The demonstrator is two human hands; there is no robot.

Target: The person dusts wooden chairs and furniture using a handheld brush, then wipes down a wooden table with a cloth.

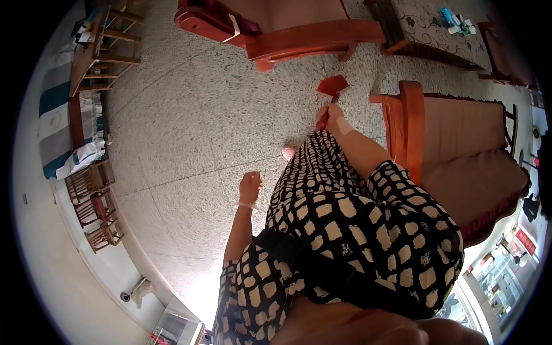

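My right hand [329,117] is closed round the handle of a red tool with a flat, wide head [333,85], held out low in front of me. Its exact kind is hard to tell; the head is broad and angular. A pale patch or band crosses that wrist. On the other side, my left hand [250,187] hangs beside my body with its fingers curled in, and nothing shows in it. A bracelet [247,205] circles the left wrist. My black-and-cream patterned dress [322,213] fills the middle, and a pink shoe tip [288,152] peeks out beside its hem.
Ahead stands a red wooden seat [316,40]. A cushioned wooden sofa [466,132] is close on my right, with a cloth-covered table [437,29] beyond. Small wooden chairs [95,210] and a bed [57,121] line the left wall. Speckled tile floor [190,126] lies between.
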